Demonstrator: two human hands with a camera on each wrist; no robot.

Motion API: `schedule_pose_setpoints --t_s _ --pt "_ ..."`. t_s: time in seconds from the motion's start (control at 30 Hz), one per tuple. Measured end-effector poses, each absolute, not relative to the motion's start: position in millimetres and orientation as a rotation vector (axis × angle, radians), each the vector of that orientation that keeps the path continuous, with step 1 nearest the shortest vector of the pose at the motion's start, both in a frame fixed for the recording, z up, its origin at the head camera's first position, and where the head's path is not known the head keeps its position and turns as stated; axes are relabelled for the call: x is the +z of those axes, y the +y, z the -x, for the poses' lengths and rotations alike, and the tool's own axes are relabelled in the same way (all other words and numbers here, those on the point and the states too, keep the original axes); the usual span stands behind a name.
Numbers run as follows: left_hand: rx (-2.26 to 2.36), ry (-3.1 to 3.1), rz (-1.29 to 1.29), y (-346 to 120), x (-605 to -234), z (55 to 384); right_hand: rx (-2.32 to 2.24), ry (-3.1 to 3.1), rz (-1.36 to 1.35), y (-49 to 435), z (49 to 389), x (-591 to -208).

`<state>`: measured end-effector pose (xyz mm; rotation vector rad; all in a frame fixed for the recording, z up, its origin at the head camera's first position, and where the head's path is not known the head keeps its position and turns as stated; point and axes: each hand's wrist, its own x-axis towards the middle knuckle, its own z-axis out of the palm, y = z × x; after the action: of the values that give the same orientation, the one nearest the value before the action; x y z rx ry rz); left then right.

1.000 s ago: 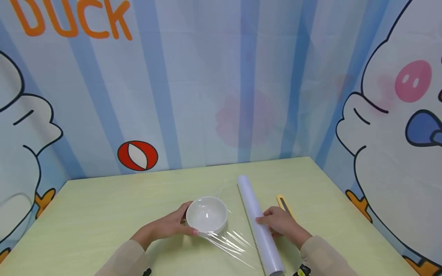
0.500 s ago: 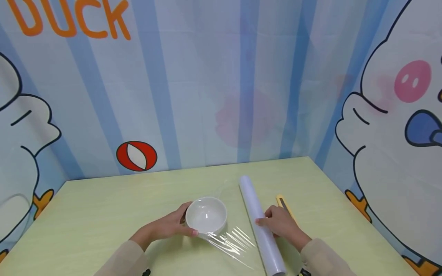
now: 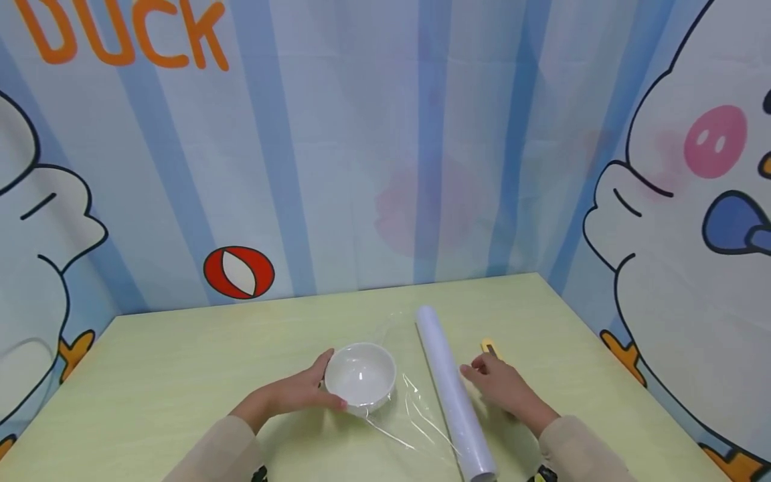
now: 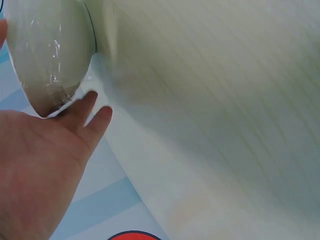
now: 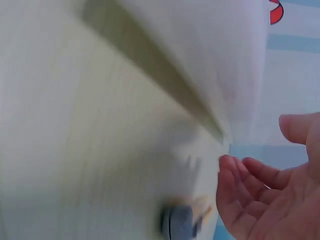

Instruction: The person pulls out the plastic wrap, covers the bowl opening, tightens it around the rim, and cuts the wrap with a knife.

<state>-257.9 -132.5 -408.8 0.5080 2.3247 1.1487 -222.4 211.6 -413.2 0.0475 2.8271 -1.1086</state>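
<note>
My left hand (image 3: 301,393) holds a white bowl (image 3: 360,376) by its left side, thumb at the near rim. Thin clear plastic wrap (image 3: 415,418) stretches from the bowl to a long roll of plastic wrap (image 3: 452,391) on its right. The left wrist view shows the bowl (image 4: 55,55) tilted in the frame with shiny film over its side. My right hand (image 3: 502,385) hovers just right of the roll, thumb and fingers apart around nothing. Beneath that hand lies a yellow utility knife (image 3: 488,346), mostly hidden by it; its blurred grey end (image 5: 180,221) appears in the right wrist view.
Everything rests on a pale yellow-green table (image 3: 229,361). A striped blue backdrop (image 3: 355,147) with cartoon figures stands behind and along both sides of it.
My right hand has let go of the roll and shifted right, over the utility knife. The wrap between bowl and roll looks slacker. My left hand has kept its hold on the bowl.
</note>
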Motion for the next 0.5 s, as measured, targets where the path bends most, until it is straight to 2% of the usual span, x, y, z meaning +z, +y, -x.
schedule_pose_setpoints --t_s 0.27,0.5 --pt "1.120 2.420 -0.480 -121 -404 253 -0.733 2.884 -0.068 256 230 -409" --pt "1.112 2.471 -0.476 -120 -410 255 -0.762 2.785 -0.155 263 229 -418"
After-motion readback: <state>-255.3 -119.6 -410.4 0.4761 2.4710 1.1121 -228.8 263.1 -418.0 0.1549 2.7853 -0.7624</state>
